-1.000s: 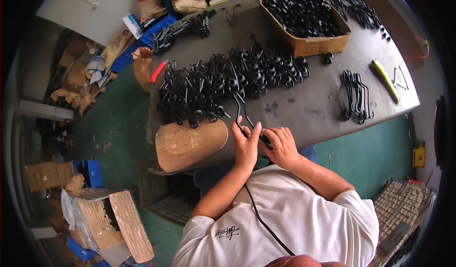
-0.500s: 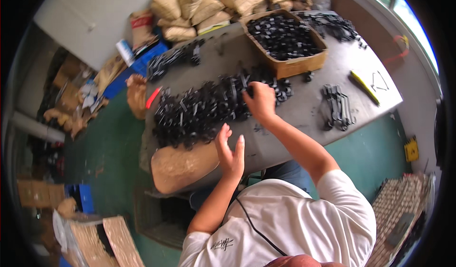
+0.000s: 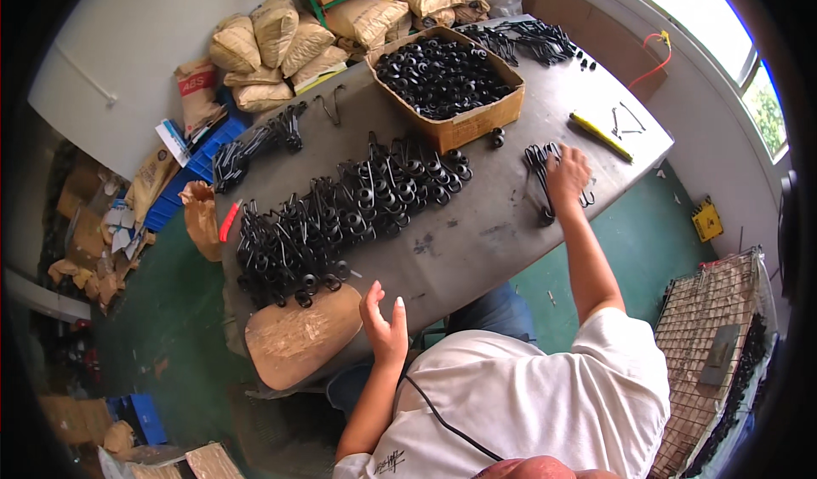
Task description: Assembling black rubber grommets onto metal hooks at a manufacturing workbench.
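Observation:
At the table's right side my right hand (image 3: 568, 177) reaches down onto a small bunch of bent dark metal rods (image 3: 538, 172). Its fingers curl over the upper part of the bunch and close on a rod, though the fingertips are partly hidden. My left hand (image 3: 387, 326) hovers at the near edge with nothing in it, thumb and fingers apart. Beside it lies a tan rounded board (image 3: 302, 334). Beyond that stretches a long heap of bent rods with round black ends (image 3: 340, 211).
An open cardboard box (image 3: 477, 126) of small black round parts stands toward the back. More rods lie at the back left (image 3: 259, 143) and back right (image 3: 532, 40). A yellow tool (image 3: 602, 137) rests at right, a red-handled one (image 3: 229, 221) at left. Filled sacks (image 3: 366, 23) are piled behind.
My right hand has left the long heap and gone right to the small bunch of rods. My left hand stays open near the table edge. The whole view has shifted.

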The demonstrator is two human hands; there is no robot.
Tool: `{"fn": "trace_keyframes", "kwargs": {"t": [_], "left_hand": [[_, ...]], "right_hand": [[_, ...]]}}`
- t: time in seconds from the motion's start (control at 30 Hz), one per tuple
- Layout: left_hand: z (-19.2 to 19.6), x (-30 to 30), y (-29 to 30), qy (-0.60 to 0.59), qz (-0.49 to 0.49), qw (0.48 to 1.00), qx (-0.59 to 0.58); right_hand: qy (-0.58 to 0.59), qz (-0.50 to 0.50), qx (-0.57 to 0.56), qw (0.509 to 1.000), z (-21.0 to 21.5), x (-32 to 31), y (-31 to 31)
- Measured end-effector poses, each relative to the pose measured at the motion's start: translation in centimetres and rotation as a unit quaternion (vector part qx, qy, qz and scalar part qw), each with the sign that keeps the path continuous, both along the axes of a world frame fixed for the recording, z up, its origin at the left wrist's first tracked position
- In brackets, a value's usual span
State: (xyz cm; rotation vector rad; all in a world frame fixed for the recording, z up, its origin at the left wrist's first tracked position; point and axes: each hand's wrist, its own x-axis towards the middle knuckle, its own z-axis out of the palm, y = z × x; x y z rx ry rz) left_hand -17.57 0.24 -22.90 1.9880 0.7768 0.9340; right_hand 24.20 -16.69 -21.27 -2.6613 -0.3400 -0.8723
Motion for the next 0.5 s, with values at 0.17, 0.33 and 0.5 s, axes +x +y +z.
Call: {"fn": "trace_keyframes", "kwargs": {"t": [0.17,0.33,0.5], "left_hand": [[0.1,2.5,-0.7,0.003,-0.038,0.999,0.007],[1.0,4.8,-1.2,-0.005,-0.087,0.995,0.056],[1.5,4.9,-1.7,0.000,-0.085,0.994,0.072]], "right_hand": [[0.285,-0.019,0.064,0.956,-3.2,3.3,-8.3],[0.259,-0.010,0.100,0.961,-3.2,3.4,-8.9],[0.119,0.080,0.189,0.972,1.2,-2.0,-5.7]]}}
